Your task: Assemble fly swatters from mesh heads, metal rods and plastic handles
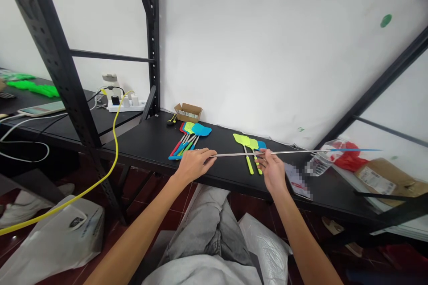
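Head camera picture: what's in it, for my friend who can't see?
A left hand and right hand hold a long fly swatter above a black table. Multicoloured swatters lie left, green and blue ones right.

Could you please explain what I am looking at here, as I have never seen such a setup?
Certainly. There is no machine: these are a person's bare hands, seen by a camera worn on the head, looking forward and down. The left hand and right hand together hold a long fly swatter sideways; its blue handle points left and its blue head right. On the black table beyond lie a colourful bunch of swatters to the left and a smaller group to the right, mostly yellow-green. A small open cardboard box stands near the wall.
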Motion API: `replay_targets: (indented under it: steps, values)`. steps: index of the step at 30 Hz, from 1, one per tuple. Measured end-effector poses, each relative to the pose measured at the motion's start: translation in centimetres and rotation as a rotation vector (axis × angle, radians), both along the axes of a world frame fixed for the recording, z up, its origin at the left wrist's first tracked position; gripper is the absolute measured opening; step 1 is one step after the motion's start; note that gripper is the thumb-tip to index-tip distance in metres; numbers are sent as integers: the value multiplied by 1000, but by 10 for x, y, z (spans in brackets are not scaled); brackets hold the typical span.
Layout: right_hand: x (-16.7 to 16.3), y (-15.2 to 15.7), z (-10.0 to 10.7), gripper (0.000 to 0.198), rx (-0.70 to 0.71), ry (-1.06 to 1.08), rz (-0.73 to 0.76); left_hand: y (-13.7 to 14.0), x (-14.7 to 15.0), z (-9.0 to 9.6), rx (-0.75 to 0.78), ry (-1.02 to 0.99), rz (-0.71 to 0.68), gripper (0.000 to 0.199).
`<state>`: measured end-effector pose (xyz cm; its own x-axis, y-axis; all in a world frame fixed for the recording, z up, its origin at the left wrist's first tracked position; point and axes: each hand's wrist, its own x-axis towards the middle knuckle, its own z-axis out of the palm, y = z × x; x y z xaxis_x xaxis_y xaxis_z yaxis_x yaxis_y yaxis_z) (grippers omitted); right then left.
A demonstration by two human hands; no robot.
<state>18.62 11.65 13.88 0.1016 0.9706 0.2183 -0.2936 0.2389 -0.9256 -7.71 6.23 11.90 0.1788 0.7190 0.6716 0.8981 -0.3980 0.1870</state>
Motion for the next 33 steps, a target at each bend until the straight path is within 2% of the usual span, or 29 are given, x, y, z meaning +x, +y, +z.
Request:
replay_targets:
  steps: [6,18,33]
  values:
    - [-10,-10,-11,41,10,-95,70,-3,6,3,-29,14,-33,38]
    - [-1,-4,-6,44,-95,7,-47,5,-15,-4,-35,54,-30,44]
    - [32,9,-6,38,-88,73,-153,7,-26,-4,-30,37,-40,42]
